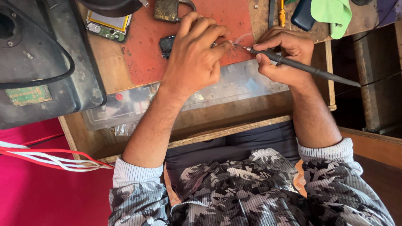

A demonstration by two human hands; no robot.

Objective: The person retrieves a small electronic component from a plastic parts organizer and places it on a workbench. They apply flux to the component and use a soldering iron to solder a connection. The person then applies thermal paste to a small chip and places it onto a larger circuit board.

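My right hand (282, 52) grips a black soldering iron (310, 70) like a pen, its metal tip pointing left over a red work mat (144, 50). My left hand (197, 54) is curled just left of that tip, fingers pinched on a small part with thin wire; the part itself is mostly hidden by the fingers. A small dark component (166, 44) lies on the mat under the left hand. A thin wisp of smoke rises near the tip.
A dark machine housing (46, 62) with a green circuit board (28, 95) fills the left. An opened phone (108, 26) and a brass padlock (166, 9) lie at the top. A green cloth (333, 12), a clear plastic tray (226, 90) and red and white wires (50, 159) are nearby.
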